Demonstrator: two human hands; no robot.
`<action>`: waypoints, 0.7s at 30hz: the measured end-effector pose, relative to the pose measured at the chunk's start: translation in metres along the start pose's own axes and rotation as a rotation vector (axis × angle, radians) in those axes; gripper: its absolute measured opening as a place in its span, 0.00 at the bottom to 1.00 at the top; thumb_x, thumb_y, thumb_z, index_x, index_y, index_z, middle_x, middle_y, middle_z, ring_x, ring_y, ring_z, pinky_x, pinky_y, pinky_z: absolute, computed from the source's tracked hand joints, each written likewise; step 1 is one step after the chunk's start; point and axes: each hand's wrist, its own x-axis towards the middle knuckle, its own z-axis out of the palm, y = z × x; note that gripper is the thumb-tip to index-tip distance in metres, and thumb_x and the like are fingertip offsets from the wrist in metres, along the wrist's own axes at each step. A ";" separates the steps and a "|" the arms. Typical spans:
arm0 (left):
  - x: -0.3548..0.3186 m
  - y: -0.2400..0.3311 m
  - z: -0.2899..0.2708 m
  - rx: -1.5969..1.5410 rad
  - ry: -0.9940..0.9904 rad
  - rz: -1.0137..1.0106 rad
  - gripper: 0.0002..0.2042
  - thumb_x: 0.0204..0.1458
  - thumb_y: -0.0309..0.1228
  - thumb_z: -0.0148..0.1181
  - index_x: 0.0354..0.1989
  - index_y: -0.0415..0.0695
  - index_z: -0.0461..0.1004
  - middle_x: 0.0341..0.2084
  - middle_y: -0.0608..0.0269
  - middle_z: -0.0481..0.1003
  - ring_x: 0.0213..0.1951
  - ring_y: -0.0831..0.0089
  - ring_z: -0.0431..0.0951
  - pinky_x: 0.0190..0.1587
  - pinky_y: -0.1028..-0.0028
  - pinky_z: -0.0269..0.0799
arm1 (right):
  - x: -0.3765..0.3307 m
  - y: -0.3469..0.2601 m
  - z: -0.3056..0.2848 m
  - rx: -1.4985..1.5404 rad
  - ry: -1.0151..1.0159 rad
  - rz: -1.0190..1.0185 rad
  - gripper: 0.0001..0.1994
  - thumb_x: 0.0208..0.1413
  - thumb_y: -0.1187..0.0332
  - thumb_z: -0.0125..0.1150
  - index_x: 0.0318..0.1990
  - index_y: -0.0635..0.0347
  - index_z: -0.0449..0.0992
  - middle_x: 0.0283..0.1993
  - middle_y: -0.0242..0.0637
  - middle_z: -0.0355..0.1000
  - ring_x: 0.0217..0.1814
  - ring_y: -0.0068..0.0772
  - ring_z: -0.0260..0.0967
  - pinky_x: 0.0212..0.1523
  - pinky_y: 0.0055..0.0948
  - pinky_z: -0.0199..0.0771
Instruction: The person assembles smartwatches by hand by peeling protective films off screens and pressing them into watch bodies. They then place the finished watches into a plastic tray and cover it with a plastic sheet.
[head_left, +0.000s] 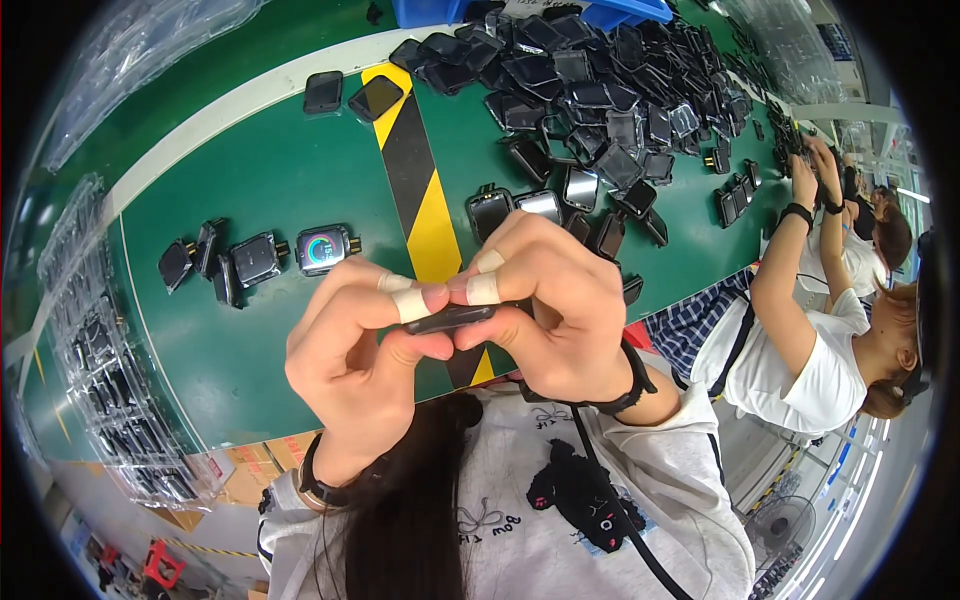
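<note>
Between both hands is a dark, rounded, flat piece [450, 319], seen edge-on, that looks like a smartwatch case. My left hand [365, 345] pinches one end between thumb and fingers, and my right hand [560, 305] pinches the other. Pale tape wraps several fingertips. Left of my hands, a smartwatch with a lit screen [323, 250] lies on the green table, a gold-coloured connector at its side. Next to it are several dark watch units [256, 258]. Just beyond my right hand lie a dark watch case [490, 210] and one with a shiny face [580, 188].
A big heap of black watch cases [600, 95] covers the table's far right, before a blue bin [620, 12]. Yellow-black tape [432, 225] crosses the table. Two cases [323, 92] lie far left. Clear plastic trays [130, 420] stand at the left edge. A co-worker [790, 340] works at right.
</note>
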 end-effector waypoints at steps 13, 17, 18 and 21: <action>0.001 -0.019 0.004 -0.207 0.135 -0.421 0.05 0.49 0.18 0.59 0.35 0.36 0.74 0.30 0.61 0.70 0.32 0.75 0.71 0.28 0.79 0.70 | 0.031 0.009 -0.013 -0.065 -0.269 0.326 0.14 0.42 0.78 0.67 0.38 0.67 0.73 0.33 0.39 0.68 0.30 0.30 0.70 0.30 0.27 0.70; 0.004 -0.026 -0.007 0.340 0.144 -0.402 0.07 0.48 0.18 0.59 0.36 0.38 0.74 0.33 0.58 0.71 0.35 0.68 0.72 0.33 0.73 0.71 | 0.088 0.044 -0.034 -0.473 -0.319 0.005 0.10 0.46 0.75 0.63 0.38 0.68 0.74 0.32 0.41 0.70 0.33 0.35 0.72 0.33 0.31 0.72; 0.005 -0.029 -0.011 0.590 0.096 -0.270 0.09 0.46 0.18 0.59 0.37 0.39 0.74 0.35 0.57 0.72 0.37 0.65 0.72 0.36 0.71 0.71 | 0.104 0.061 -0.041 -0.657 -0.328 -0.096 0.11 0.45 0.76 0.63 0.38 0.67 0.75 0.33 0.42 0.71 0.36 0.39 0.72 0.35 0.32 0.72; 0.012 -0.023 -0.010 0.915 0.030 -0.066 0.12 0.43 0.18 0.60 0.38 0.40 0.74 0.37 0.56 0.72 0.40 0.60 0.71 0.41 0.67 0.70 | 0.120 0.097 -0.044 -0.888 -0.341 -0.242 0.11 0.44 0.77 0.62 0.38 0.67 0.75 0.34 0.42 0.71 0.39 0.43 0.71 0.40 0.35 0.71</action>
